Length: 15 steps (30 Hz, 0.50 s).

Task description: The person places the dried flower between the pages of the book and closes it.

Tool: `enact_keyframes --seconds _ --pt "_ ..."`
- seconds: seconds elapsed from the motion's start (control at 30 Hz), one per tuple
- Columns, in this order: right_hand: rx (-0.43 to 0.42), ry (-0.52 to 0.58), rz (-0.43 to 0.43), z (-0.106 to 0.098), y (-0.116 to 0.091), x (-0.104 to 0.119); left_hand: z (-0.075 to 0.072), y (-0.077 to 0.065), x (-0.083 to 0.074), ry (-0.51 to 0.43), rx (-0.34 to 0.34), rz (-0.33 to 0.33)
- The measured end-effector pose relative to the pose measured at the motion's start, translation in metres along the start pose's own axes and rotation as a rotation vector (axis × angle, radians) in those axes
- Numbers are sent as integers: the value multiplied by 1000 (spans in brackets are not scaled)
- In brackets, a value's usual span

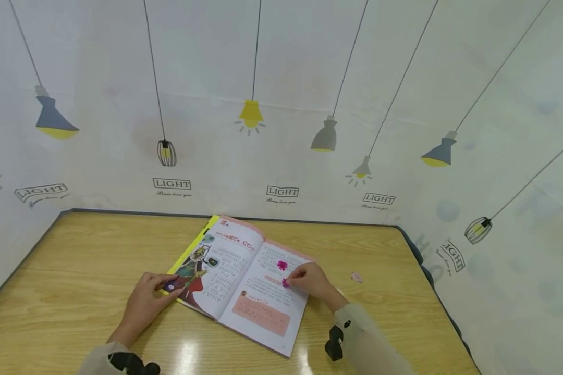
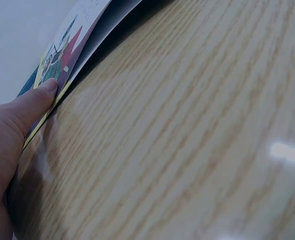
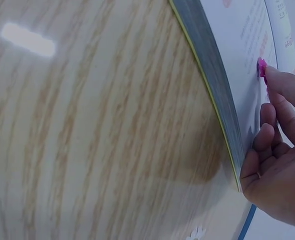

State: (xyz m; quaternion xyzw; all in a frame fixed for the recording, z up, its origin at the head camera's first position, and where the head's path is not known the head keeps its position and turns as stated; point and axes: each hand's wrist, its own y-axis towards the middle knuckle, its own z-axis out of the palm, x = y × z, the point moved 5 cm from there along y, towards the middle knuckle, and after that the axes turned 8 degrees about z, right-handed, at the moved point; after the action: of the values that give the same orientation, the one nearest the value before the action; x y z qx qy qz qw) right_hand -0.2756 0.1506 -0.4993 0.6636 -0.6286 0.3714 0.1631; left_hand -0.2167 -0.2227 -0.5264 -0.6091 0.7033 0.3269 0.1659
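An open book (image 1: 244, 281) lies at an angle on the table, with an illustrated left page and printed text on both pages. My left hand (image 1: 145, 302) rests on the lower left edge of the book, thumb and forefinger spread over the picture; in the left wrist view the thumb (image 2: 40, 97) presses the page margin. My right hand (image 3: 280, 130) pinches a small magenta flower-shaped piece (image 3: 261, 67) between thumb and forefinger, at the right page. Just above it on that page lies another magenta flower-shaped piece (image 1: 282, 265).
A pale pink flower-shaped piece (image 1: 356, 277) lies on the wooden table (image 1: 98, 250), right of the book. A white sheet (image 1: 216, 67) printed with hanging lamps rises behind the table's dark edge.
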Motion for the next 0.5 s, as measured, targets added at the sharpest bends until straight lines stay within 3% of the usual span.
enact_keyframes --seconds 0.2,0.5 --pt "-4 13 25 4 1 -4 -1 0 -2 -1 -4 2" --pt "-37 -2 -8 8 1 -4 -3 -1 -5 -13 -1 -11"
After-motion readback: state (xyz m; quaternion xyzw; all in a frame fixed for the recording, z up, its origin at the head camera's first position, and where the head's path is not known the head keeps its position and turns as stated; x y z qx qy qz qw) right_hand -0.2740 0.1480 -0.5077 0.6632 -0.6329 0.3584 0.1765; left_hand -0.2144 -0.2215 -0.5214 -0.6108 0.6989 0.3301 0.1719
